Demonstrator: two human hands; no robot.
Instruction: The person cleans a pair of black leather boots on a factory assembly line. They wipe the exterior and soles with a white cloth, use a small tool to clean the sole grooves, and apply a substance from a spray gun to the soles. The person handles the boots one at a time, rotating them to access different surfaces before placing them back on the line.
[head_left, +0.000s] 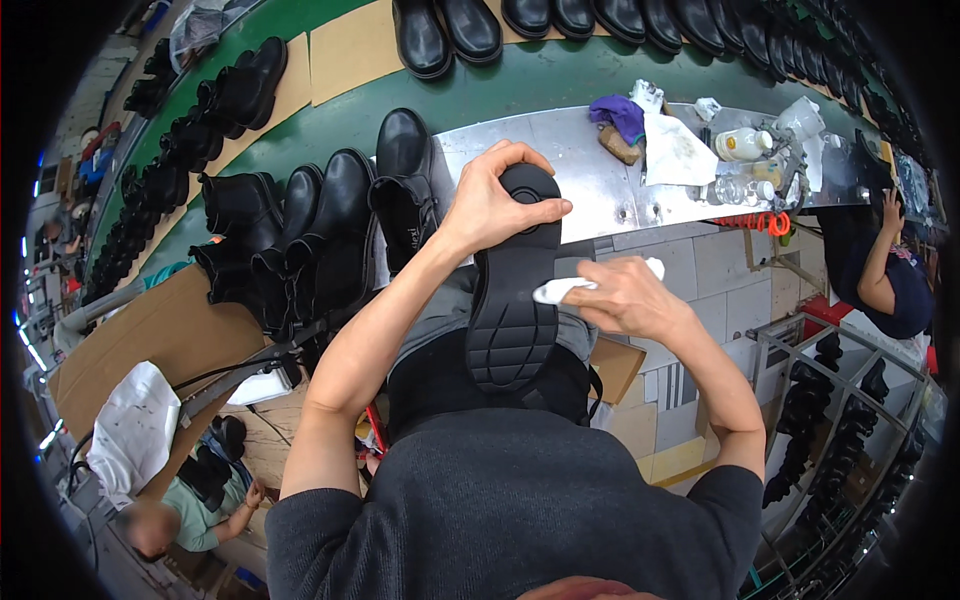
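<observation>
A black shoe is turned so that its sole faces me, the heel end pointing away and the toe end toward my body. My left hand grips it round the heel, thumb over the sole's edge. Pinched in my right hand is a white cloth, which touches the right side of the sole near its middle. The upper of this shoe is mostly hidden beneath the sole. Just left of my left hand, a black lace-up shoe stands at the edge of the metal worktop.
Several black shoes stand to the left, and more line the green conveyor. Bottles, a white cloth and a purple rag lie on the worktop. Co-workers sit at far right and lower left. A metal rack stands lower right.
</observation>
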